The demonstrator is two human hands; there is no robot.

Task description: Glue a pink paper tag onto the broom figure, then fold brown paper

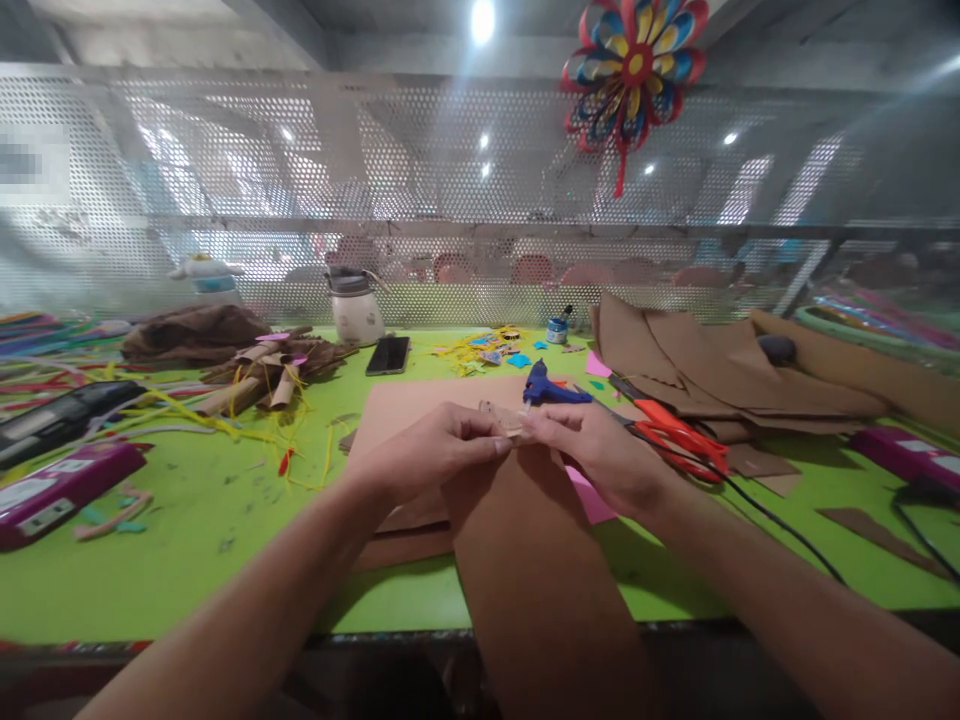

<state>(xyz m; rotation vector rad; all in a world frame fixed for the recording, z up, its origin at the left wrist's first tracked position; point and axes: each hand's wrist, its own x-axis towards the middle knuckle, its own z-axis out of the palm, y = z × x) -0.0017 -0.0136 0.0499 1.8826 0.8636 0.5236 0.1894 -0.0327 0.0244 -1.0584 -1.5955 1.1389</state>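
Both my hands meet above the middle of the green table (187, 520). My left hand (427, 455) and my right hand (596, 450) pinch the top edge of a long brown paper sheet (525, 560), which hangs toward me over the table's front edge. A small pale rolled bit (504, 415) shows at that edge between my fingertips. Under the sheet lie a brown cardboard piece (390, 410) and a pink paper scrap (589, 500). Just behind my right hand rests a blue glue gun (544, 385), and red-handled scissors (675, 435) lie to its right.
A black phone (388, 355) and a white jar (356, 310) stand at the back. Paper rolls with yellow strips (255, 385) lie left, pink boxes at far left (60, 490) and far right (907, 455). Brown paper sheets (720, 370) pile up right. A black cord (787, 540) crosses the table.
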